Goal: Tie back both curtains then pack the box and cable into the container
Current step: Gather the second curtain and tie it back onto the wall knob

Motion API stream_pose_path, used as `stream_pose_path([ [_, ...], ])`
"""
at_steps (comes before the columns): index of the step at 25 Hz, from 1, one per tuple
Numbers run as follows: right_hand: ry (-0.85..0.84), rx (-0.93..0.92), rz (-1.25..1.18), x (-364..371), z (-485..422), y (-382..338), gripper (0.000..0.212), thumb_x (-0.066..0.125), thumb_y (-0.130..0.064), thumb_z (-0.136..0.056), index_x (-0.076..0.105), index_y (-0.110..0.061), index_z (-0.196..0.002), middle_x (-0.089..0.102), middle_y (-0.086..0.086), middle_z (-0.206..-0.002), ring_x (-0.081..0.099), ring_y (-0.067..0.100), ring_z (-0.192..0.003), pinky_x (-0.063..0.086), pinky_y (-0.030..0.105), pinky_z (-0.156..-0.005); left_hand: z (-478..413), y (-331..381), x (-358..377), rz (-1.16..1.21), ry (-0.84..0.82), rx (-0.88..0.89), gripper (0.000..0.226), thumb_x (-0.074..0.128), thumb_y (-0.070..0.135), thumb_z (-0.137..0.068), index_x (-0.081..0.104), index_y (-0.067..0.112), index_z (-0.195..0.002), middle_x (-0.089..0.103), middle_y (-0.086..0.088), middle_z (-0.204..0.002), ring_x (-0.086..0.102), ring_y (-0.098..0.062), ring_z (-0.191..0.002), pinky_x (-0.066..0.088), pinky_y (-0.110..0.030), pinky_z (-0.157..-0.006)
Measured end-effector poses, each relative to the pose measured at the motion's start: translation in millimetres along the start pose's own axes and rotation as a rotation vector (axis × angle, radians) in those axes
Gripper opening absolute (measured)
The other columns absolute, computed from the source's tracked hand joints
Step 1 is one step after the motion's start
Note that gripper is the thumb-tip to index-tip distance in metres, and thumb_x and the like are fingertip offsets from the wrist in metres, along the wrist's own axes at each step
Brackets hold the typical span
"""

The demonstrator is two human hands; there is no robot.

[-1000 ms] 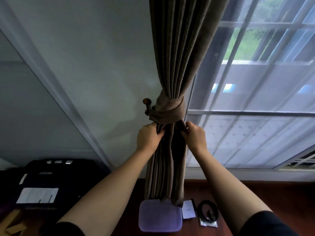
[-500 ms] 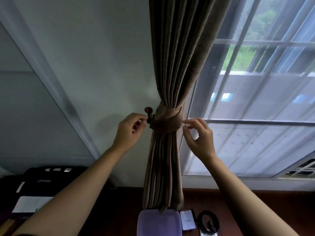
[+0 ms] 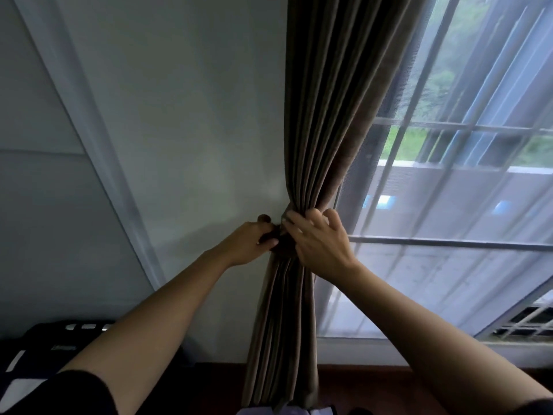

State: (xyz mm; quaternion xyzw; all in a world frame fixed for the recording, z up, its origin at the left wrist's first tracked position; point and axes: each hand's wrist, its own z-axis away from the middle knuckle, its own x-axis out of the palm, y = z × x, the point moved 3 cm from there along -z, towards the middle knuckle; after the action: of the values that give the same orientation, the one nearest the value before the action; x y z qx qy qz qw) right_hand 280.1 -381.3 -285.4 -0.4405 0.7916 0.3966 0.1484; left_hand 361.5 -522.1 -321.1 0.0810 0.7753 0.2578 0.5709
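We see the brown pleated fabric curtain [image 3: 317, 130] hanging with its long axis upright, running from 12 o'clock down to 6 o'clock. It is drawn into a narrow waist near the middle of the view. Above that waist the folds fan out toward 1 o'clock; below it they fall straight to the hem at the bottom edge. The curtain sits at the left side of the window, between the pale grey wall [image 3: 185, 115] and the sheer white net [image 3: 449, 280] that covers the panes.

Our left hand [image 3: 250, 244] is at 9 o'clock of the waist, just beside the small round dark wooden knob [image 3: 264, 218] on the wall. Its fingers are curled, with the thumb pressed under them. They pinch the dark brown fabric tie-back [image 3: 282, 248], which shows only as a short band between the two hands.

Our right hand [image 3: 321, 241] is at 3 o'clock of the waist. Its fingers [image 3: 314, 215] are spread apart and bent over the gathered folds, gripping the curtain from the window side. The two hands are close together, with the gathered cloth between them.

At 7 o'clock a black case with pale labels [image 3: 45, 348] lies low against the wall. At 6 o'clock, under the hem, a sliver of the pale lilac container [image 3: 257, 411] shows at the frame's edge, on the dark reddish wooden bench [image 3: 359, 372].
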Motion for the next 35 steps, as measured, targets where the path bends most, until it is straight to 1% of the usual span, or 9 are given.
stream_pose_path([
  [5, -0.032, 0.009, 0.002, 11, 6, -4, 0.040, 0.037, -0.012, -0.073, 0.065, -0.017, -0.100, 0.060, -0.008, -0.094, 0.039, 0.020, -0.089, 0.030, 0.029, -0.077, -4, -11, -8, 0.103, 0.087, 0.082, 0.012, 0.057, 0.012, -0.091, 0.065, 0.004, -0.093, 0.064, -0.010, -0.092, 0.058, -0.017, -0.079, 0.043, -0.025, -0.071],
  [10, -0.101, 0.052, 0.080, 16, 8, -12, 0.041, 0.058, -0.017, -0.065, 0.067, -0.020, -0.105, 0.064, -0.009, -0.103, 0.046, 0.020, -0.097, 0.031, 0.032, -0.082, -5, -11, 1, 0.221, 0.170, 0.094, 0.007, 0.058, 0.009, -0.089, 0.065, 0.008, -0.088, 0.058, 0.002, -0.082, 0.054, -0.004, -0.072, 0.038, -0.011, -0.066],
  [14, -0.084, 0.151, -0.099, 9, 15, -17, 0.053, 0.042, -0.018, -0.064, 0.065, -0.025, -0.112, 0.063, -0.008, -0.116, 0.042, 0.020, -0.105, 0.028, 0.035, -0.083, -5, -10, 8, 0.283, 0.224, 0.053, 0.008, 0.059, 0.015, -0.089, 0.064, 0.009, -0.086, 0.056, -0.001, -0.083, 0.056, -0.010, -0.073, 0.042, -0.017, -0.066],
  [16, -0.064, 0.361, -0.335, 7, 28, -17, 0.044, 0.043, -0.018, -0.071, 0.063, -0.024, -0.110, 0.061, -0.004, -0.110, 0.046, 0.020, -0.100, 0.031, 0.035, -0.082, 3, -13, 21, 0.426, 0.410, -0.196, 0.003, 0.062, 0.013, -0.087, 0.063, 0.010, -0.086, 0.059, 0.000, -0.080, 0.056, -0.007, -0.069, 0.043, -0.017, -0.066],
  [18, -0.065, 0.847, -0.705, 15, 50, -10, 0.021, 0.052, -0.019, -0.084, 0.060, -0.017, -0.104, 0.060, 0.001, -0.100, 0.053, 0.021, -0.093, 0.041, 0.034, -0.080, 16, -11, 45, 0.742, 0.513, -0.587, 0.014, 0.058, 0.017, -0.089, 0.058, 0.009, -0.078, 0.061, -0.005, -0.070, 0.057, -0.017, -0.064, 0.044, -0.024, -0.064],
  [20, -0.215, 1.360, -1.159, 30, 65, -10, 0.025, 0.057, -0.030, -0.091, 0.057, -0.011, -0.108, 0.062, 0.004, -0.101, 0.060, 0.020, -0.090, 0.048, 0.032, -0.079, 19, 1, 66, 1.256, 0.505, -0.836, 0.021, 0.054, 0.018, -0.093, 0.056, 0.010, -0.073, 0.058, -0.006, -0.063, 0.056, -0.018, -0.058, 0.047, -0.023, -0.055],
  [25, -0.325, 1.858, -1.889, 37, 55, -24, 0.019, 0.044, -0.027, -0.099, 0.056, -0.015, -0.091, 0.055, -0.003, -0.086, 0.053, 0.008, -0.081, 0.041, 0.022, -0.076, 11, 15, 62, 1.706, 0.466, -1.011, 0.011, 0.058, 0.020, -0.091, 0.056, 0.010, -0.087, 0.056, -0.007, -0.076, 0.052, -0.011, -0.059, 0.044, -0.014, -0.040],
  [31, -0.249, 2.048, -2.039, 27, 49, -30, 0.017, 0.049, -0.024, -0.095, 0.055, -0.020, -0.080, 0.051, -0.009, -0.075, 0.046, 0.004, -0.068, 0.031, 0.020, -0.061, 22, 13, 70, 2.001, 0.403, -1.082, 0.021, 0.039, 0.010, -0.088, 0.050, 0.011, -0.070, 0.054, -0.001, -0.050, 0.047, -0.013, -0.053, 0.036, -0.023, -0.052],
  [35, -0.326, 1.995, -1.999, 22, 48, -32, 0.014, 0.049, -0.021, -0.095, 0.057, -0.019, -0.083, 0.055, -0.008, -0.075, 0.048, 0.006, -0.068, 0.033, 0.020, -0.062, 21, 15, 72, 2.246, 0.484, -0.946, 0.026, 0.032, -0.002, -0.089, 0.051, 0.004, -0.073, 0.061, -0.010, -0.048, 0.056, -0.019, -0.064, 0.054, -0.024, -0.051],
])
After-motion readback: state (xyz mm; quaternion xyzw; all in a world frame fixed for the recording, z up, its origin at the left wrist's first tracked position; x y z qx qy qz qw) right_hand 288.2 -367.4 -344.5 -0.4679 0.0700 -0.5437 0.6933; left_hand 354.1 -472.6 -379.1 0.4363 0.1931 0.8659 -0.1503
